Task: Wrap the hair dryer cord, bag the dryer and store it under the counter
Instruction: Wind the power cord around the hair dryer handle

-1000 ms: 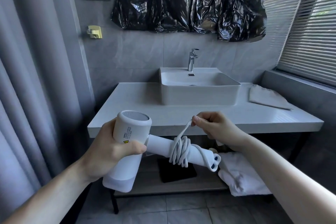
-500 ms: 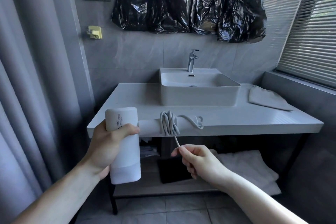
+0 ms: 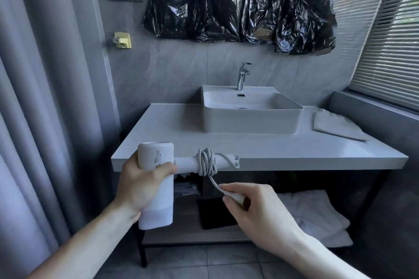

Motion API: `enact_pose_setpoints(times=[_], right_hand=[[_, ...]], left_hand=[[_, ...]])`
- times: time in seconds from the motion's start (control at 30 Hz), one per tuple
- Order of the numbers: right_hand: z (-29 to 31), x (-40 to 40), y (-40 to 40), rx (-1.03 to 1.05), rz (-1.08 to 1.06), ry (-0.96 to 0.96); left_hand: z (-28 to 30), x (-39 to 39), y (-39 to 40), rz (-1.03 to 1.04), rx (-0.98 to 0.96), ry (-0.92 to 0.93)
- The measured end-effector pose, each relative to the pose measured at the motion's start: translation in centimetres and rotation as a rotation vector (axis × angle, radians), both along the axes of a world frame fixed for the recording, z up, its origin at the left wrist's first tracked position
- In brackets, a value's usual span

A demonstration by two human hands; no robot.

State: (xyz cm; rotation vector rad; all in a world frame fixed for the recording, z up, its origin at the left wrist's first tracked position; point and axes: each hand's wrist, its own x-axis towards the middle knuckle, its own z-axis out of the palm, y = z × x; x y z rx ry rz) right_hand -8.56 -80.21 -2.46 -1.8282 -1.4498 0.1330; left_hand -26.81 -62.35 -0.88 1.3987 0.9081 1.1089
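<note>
**— What are you doing just now, and what has changed?**

I'm gripping the hair dryer (image 3: 156,184) by its body in my left hand (image 3: 141,184), fingers (image 3: 166,169) curled round it, holding it in the air near me, in front of the bench (image 3: 172,127) edge. My right hand (image 3: 256,205) is pinching the cord (image 3: 213,182) at its free end, just below the handle (image 3: 188,164). A second ago that hand was up above the handle; now it is sitting lower and to the right, and the loose run between it and the coil is looking shorter. I'm judging that the wrapping is nearly finished, with only a little tail left to tuck.

**— So bagging is next?**

I'm thinking so. The light cloth bag (image 3: 337,128) is lying flat on the far right of the bench, well apart from the dryer, untouched.

**— Anything you can't make out?**

My right palm is hiding most of what I'm pinching; it is looking like the plug, though I cannot tell for sure. The white handle is blending into the bench edge behind it, so I'm not counting the turns. Under the bench, the shelf (image 3: 186,236) is dim: white towels (image 3: 317,217) on the right, a dark flat thing in the middle. Further off, the basin (image 3: 250,120) and tap (image 3: 243,76) are standing against the wall.
</note>
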Motion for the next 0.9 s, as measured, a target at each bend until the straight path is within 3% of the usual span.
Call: enact_pose_setpoints(times=[0.2,0.37,0.63,0.9], right_hand=[[2.0,0.5,0.0,0.101,-0.020,-0.186],[3.9,1.2,0.7,0.069,0.052,-0.285],[3.7,2.3,2.5,0.073,0.101,0.041],[1.3,2.6,2.7,-0.084,0.219,-0.050]], left_hand=[[-0.9,0.0,-0.7,-0.022,0.062,0.070],[-0.6,0.0,-1.2,-0.056,0.059,0.076],[-0.4,-0.2,-2.0,-0.148,0.052,0.084],[-0.7,0.0,-2.3,-0.214,0.081,0.145]])
